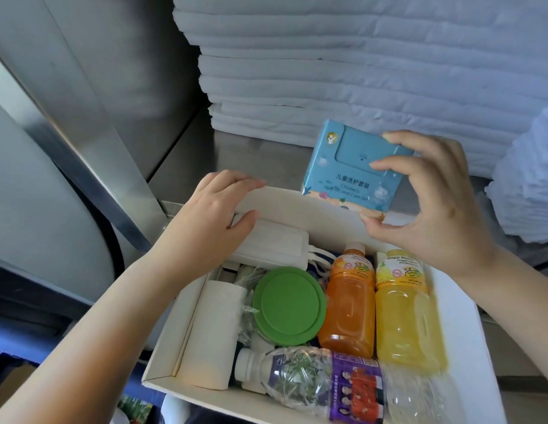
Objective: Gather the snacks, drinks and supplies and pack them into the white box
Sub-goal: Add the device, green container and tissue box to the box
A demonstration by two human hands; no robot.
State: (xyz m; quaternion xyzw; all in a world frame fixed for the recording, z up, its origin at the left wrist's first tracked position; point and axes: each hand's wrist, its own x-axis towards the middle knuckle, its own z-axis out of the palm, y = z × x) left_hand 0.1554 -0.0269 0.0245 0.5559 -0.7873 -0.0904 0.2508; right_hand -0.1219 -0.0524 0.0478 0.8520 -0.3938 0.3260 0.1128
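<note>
The white box [459, 338] sits open below me. Inside it lie an orange drink bottle [347, 304], a yellow drink bottle [404, 313], a clear water bottle with a purple label [324, 381], a green round lid [288, 306], a beige roll [213, 332] and a white pouch [275, 243]. My right hand [428, 197] holds a blue children's wash and care set box [353, 169] above the box's far wall. My left hand [211, 215] grips the far left wall of the white box, thumb on the pouch.
A tall stack of folded white towels [358, 65] stands behind the box on a steel shelf [254, 154]. More white cloth [529, 185] is piled at the right. A steel panel [83, 117] rises at the left.
</note>
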